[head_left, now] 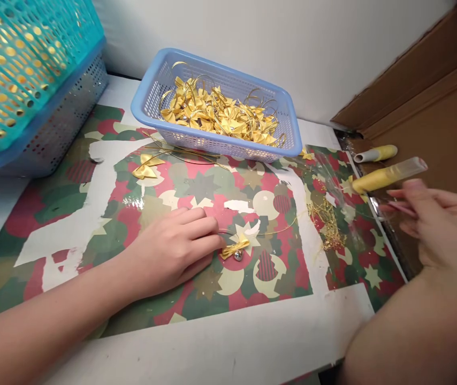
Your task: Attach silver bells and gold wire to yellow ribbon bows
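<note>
My left hand (184, 246) rests on the patterned sheet with its fingers curled together, gripping the near end of a small gold ribbon bow (234, 247). A round silver bell (238, 255) sits at the bow's lower side. From beside my fingertips a thin gold wire (276, 232) runs off to the right. At the right edge, my right hand (437, 230) is raised and closed in a pinch around a slim pink-handled tool (403, 207). Its kind is mostly hidden by the fingers.
A blue basket (216, 143) at the back holds many gold bows with wire loops. Stacked baskets (31, 128) stand at left. Loose bows (147, 167) and gold wires (188, 154) lie before the basket. Wire scraps (330, 227), yellow-wrapped tubes (387, 175) and cardboard (433, 107) are at right.
</note>
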Available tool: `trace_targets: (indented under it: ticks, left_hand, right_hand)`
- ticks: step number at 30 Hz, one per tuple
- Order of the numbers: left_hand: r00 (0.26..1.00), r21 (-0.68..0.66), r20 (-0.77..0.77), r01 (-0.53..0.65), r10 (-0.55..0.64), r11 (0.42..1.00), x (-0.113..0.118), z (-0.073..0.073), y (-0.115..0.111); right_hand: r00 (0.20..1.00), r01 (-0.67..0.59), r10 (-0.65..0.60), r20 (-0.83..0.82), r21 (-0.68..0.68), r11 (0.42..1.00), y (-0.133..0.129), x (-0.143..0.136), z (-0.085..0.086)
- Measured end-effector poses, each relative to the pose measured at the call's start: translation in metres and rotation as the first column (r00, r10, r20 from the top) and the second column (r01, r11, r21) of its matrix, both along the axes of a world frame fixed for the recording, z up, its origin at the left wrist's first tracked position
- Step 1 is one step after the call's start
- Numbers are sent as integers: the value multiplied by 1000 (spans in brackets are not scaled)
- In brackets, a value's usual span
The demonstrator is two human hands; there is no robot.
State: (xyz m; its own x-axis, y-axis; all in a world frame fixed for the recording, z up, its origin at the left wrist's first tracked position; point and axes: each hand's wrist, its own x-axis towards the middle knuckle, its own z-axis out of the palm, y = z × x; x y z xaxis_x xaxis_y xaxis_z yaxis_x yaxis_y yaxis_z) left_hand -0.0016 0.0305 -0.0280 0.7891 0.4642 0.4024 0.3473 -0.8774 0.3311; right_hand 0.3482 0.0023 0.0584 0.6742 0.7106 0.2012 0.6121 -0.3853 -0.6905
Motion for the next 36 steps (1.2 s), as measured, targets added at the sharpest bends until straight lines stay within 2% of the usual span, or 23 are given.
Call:
trace_targets:
  ticks: [1,2,3,4,5,6,7,8,10,11,13,16,19,27,30,32,33,34,36]
  left_hand:
    - [1000,6,5,-3,3,1000,0,1,0]
    - [1000,12,11,-8,8,1000,0,1,0]
    - [1000,17,18,-12,12,1000,0,2,-1]
    - [1000,21,23,-15,15,1000,0,2,-1]
    - [1000,26,27,-15,14,1000,0,3,-1]
    - [1000,31,27,-12,12,999,0,3,-1]
    - [1000,36,26,-10,9,999,0,3,-1]
    - [1000,39,25,-7,6,999,0,3,-1]
    - [999,34,32,-3,2,999,0,2,-1]
    - [999,26,41,-2,1,1000,0,1,-1]
    - [998,6,59,5,-5,1000,0,0,-1]
    - [998,-13,65,13,-12,1000,1,0,-2]
    - [998,-16,60,11,-10,1000,1,-1,-2]
    - [997,5,75,28,-28,1000,0,-1,-2]
    - [989,-32,147,-27,32,999,1,5,-3]
    - [958,-116,241,-134,158,984,3,11,-6]
    - [928,-203,289,-180,234,963,5,15,-9]
    - [896,-321,322,-199,305,926,6,17,-11]
    - [856,-600,336,-127,392,790,10,21,-16]
  right_hand:
    - [994,15,-7,-106,76,997,1,-3,-1]
    - [972,-21,50,-229,127,992,3,-9,-1]
    - [920,-127,154,-360,96,987,5,-18,-2]
    - [847,-301,270,-459,5,954,7,-30,-4]
    - [779,-452,359,-514,-65,889,8,-43,-5]
    - [720,-592,426,-548,-163,790,9,-56,-8]
    - [698,-667,461,-549,-262,698,8,-70,-11]
    - [671,-710,489,-558,-291,641,7,-83,-14]
    - [571,-790,462,-679,-301,534,4,-104,-22]
    - [529,-813,438,-727,-286,506,3,-112,-27]
    - [500,-804,424,-755,-222,552,1,-124,-36]
    - [542,-716,442,-715,-117,688,1,-135,-45]
    - [575,-646,445,-687,-47,762,1,-144,-49]
    - [504,-633,536,-677,133,762,-1,-155,-55]
    - [477,-624,598,-645,230,746,-1,-155,-58]
    - [499,-588,611,-615,278,760,-2,-157,-60]
    - [522,-564,605,-601,290,774,-3,-159,-62]
    - [550,-537,594,-587,296,790,-4,-161,-63]
    - [608,-489,573,-549,310,815,-8,-165,-65]
